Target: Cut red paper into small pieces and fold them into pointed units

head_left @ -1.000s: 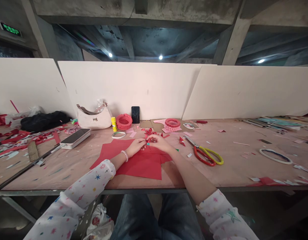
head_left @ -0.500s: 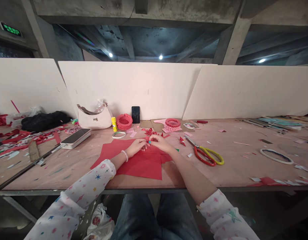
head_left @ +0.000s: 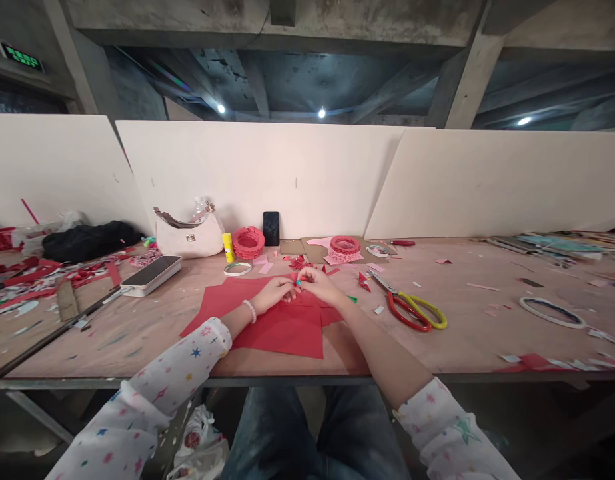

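Note:
My left hand (head_left: 274,294) and my right hand (head_left: 319,283) meet above a stack of red paper sheets (head_left: 287,335). Their fingers are closed around a small folded piece of red paper (head_left: 294,276), mostly hidden by the fingertips. A tiny teal spot shows at the right fingertips; I cannot tell what it is. Just behind the hands lie small red paper pieces (head_left: 298,262). Right of my right hand, a red folded piece (head_left: 364,283) rests near large scissors (head_left: 410,311) with one red and one yellow handle.
A yellow glue stick (head_left: 228,247), red paper rings (head_left: 248,243), a pink-red ring stack (head_left: 344,247) and a phone (head_left: 271,229) are at the back. Left are a white handbag (head_left: 190,239) and a white device (head_left: 151,276). A tape roll (head_left: 552,313) lies right. White boards (head_left: 257,173) stand behind.
Both hands keep almost the same place and hold. Only a very slight shift of the fingers and the camera shows; everything on the table stays put.

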A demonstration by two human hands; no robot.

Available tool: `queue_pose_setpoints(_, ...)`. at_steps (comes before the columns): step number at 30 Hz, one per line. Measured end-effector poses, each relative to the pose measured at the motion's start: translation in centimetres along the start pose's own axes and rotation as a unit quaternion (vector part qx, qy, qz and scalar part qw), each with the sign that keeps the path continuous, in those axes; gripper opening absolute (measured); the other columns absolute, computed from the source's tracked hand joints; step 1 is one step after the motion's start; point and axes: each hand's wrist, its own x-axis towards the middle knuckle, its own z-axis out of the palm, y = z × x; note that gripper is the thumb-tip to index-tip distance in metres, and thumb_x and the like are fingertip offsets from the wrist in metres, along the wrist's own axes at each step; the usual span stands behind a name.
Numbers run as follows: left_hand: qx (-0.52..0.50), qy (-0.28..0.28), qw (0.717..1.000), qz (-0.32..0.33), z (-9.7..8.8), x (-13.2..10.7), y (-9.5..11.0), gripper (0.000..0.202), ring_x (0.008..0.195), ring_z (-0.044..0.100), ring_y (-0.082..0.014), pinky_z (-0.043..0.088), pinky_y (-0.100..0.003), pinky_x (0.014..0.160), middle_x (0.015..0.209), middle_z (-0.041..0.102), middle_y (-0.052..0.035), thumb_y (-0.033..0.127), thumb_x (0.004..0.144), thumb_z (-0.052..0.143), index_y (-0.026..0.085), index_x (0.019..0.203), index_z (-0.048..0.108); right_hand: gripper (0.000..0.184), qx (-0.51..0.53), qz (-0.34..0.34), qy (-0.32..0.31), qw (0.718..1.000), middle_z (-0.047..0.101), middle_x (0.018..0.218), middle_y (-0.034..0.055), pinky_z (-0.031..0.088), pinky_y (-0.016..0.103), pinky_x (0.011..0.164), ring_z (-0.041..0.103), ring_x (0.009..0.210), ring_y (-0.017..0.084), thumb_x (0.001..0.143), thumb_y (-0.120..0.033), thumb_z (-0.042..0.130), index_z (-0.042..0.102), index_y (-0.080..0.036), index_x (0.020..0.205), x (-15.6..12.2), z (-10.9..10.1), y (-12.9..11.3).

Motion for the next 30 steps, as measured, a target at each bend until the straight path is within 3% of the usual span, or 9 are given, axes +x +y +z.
queue_pose_setpoints(17, 0.040, -0.014, 0.999, 0.003, -0.02, -0.16, 0.05, 0.020, 0.049, 0.046, -0.0067, 0.037, -0.017, 0.050, 0.056, 0.052, 0.0001, 0.021, 0.069, 0.044, 0.010, 0.071, 0.060, 0.009, 0.022, 0.012, -0.012, 1.000, 0.052, 0.065, -0.0022, 0.040, 0.027, 0.063, 0.051, 0.063, 0.012, 0.064, -0.012, 0.047, 0.046, -0.018, 0.070, 0.00, 0.12, 0.03)
queue_pose_setpoints(30, 0.058, 0.008, 0.998, 0.012, 0.10, 0.03, 0.05, 0.020, 0.048, 0.044, -0.0065, 0.035, -0.017, 0.047, 0.054, 0.049, 0.0015, 0.022, 0.069, 0.042, 0.011, 0.069, 0.059, 0.017, 0.106, 0.041, -0.027, 0.993, 0.049, 0.064, -0.0040, 0.041, 0.027, 0.059, 0.054, 0.060, 0.012, 0.068, -0.024, 0.053, 0.038, -0.019, 0.076, 0.11, 0.20, 0.06)
